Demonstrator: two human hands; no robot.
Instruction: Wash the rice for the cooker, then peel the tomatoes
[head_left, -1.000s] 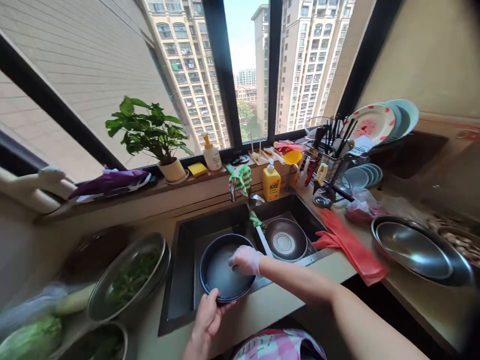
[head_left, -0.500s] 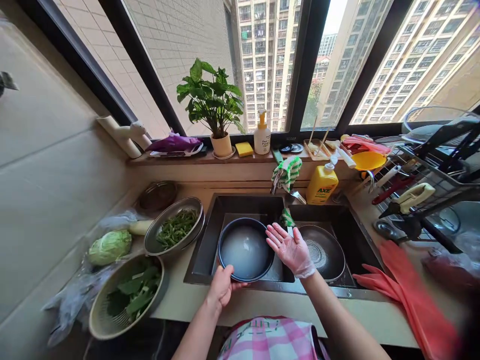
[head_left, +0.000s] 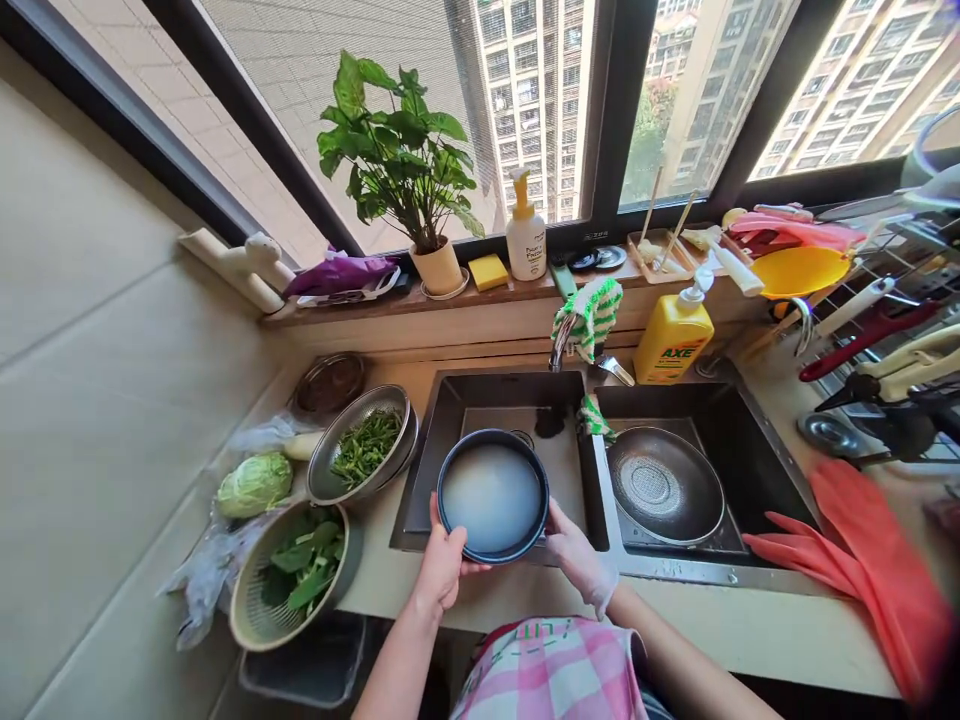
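A dark round pot (head_left: 541,530) full of cloudy whitish water (head_left: 491,500) is held level over the front of the left sink basin (head_left: 420,490). My left hand (head_left: 444,560) grips its rim at the lower left, thumb on top. On the right side, my right hand (head_left: 577,555), in a clear thin glove, is closed against the pot wall; its fingertips are partly hidden behind the pot. Whatever lies under the cloudy water cannot be made out.
A frying pan (head_left: 667,485) lies in the right basin, with red rubber gloves (head_left: 862,560) beside it. To the left stand a colander of green beans (head_left: 367,445), a basket of leafy greens (head_left: 307,565) and a cabbage (head_left: 255,485). Behind are the faucet (head_left: 559,345) and a yellow soap bottle (head_left: 673,340).
My right hand, open with palm up over the sink divider before, has come down and taken hold of the pot's right side. My left hand keeps its grip. The view has shifted.
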